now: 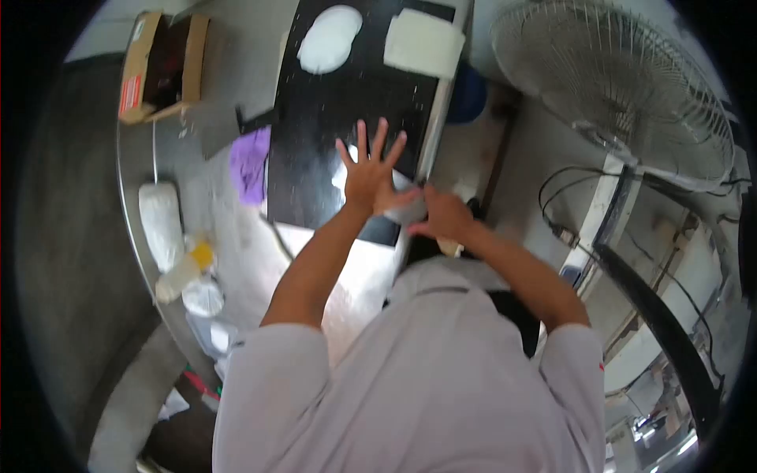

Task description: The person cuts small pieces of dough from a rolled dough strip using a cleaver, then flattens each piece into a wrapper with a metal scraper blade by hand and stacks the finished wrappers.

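My left hand (371, 180) is over a black board (315, 150), palm down and fingers spread wide. Its thumb reaches toward my right hand (445, 214), at the board's right edge. Between the two hands is a small pale, thin piece (405, 210), blurred. My right thumb and forefinger lie at its edge and seem to grip it; their exact contact is unclear. Farther up the board sit a rounded white pile (330, 39) and a squarish cream-coloured stack (424, 43).
A purple cloth (249, 165) lies left of the board. An open cardboard box (162, 67), a white wrapped pack (161, 225) and a bottle with a yellow cap (183, 272) stand farther left. On the right are a large fan (623, 87) and hanging cables (564, 232).
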The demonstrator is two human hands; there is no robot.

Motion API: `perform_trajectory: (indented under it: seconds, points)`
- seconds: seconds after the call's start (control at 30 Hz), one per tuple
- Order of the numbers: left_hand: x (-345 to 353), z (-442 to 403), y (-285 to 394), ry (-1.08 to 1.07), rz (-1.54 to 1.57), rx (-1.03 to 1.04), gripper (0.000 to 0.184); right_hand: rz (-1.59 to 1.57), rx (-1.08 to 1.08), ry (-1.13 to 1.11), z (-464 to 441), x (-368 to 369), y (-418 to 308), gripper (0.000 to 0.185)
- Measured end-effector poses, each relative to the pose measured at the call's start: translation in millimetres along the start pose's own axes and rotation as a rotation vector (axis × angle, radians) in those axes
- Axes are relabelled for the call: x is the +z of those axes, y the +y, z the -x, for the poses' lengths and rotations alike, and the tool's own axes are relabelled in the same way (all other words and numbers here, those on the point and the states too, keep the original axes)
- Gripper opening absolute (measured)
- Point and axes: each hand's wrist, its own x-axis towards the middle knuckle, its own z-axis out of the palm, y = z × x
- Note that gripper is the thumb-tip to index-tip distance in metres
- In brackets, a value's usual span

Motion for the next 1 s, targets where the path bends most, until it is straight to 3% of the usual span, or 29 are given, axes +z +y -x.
perform_trajectory:
  seconds: [0.03,0.1,0.27,0.33,0.43,0.5,0.57,0.63,0.7,0.77,0.9,0.93,0.97,1.0]
  points:
    - [-6,-10,-1,-0.067,-0.042,0.025,0.121,0.149,-0.168,0.27,0,2,-1,0.094]
    - [-8,-29,-8,0.107,0.061,0.064,0.119,-0.013,0.076,-0.007,-13,-12,1,0.094]
    - [-25,-79,-33,0.188,-0.049,0.044,0.123,-0.006,-0.132,0.195,-68,-43,3,0.084]
    - [-34,-71,-29,0.079,-0.156,0.024,0.124,-0.017,-0.074,0.125,-59,-50,-17,0.087]
    - [-7,-12,-20,0.058,0.05,0.131,0.123,-0.032,0.019,-0.012,-10,-14,-19,0.087]
    - [-11,-19,-11,-0.086,0.03,0.186,0.122,0.139,-0.199,0.361,-5,21,5,0.088]
    - [-20,-45,-13,-0.055,0.015,0.211,0.123,0.191,-0.122,0.382,-13,9,1,0.082]
    - [-23,-65,-17,0.103,0.01,0.2,0.123,-0.07,-0.028,0.182,-30,-34,-5,0.076]
    - [-27,-83,-26,0.169,-0.024,0.164,0.121,-0.036,-0.091,0.194,-55,-57,-2,0.076]
    - [-28,-85,-32,0.125,-0.101,0.149,0.122,0.014,-0.15,0.184,-64,-54,-6,0.084]
    - [-1,-12,-13,-0.018,0.008,0.226,0.123,-0.084,0.034,0.015,0,8,-7,0.105]
    - [0,-15,-3,-0.076,0.018,0.252,0.121,0.051,-0.06,0.23,10,20,-2,0.108]
    - [-11,-27,4,-0.172,-0.025,0.263,0.118,0.065,-0.053,0.235,5,10,1,0.107]
    - [-8,-44,3,-0.063,-0.008,0.26,0.118,0.08,-0.045,0.239,2,0,4,0.107]
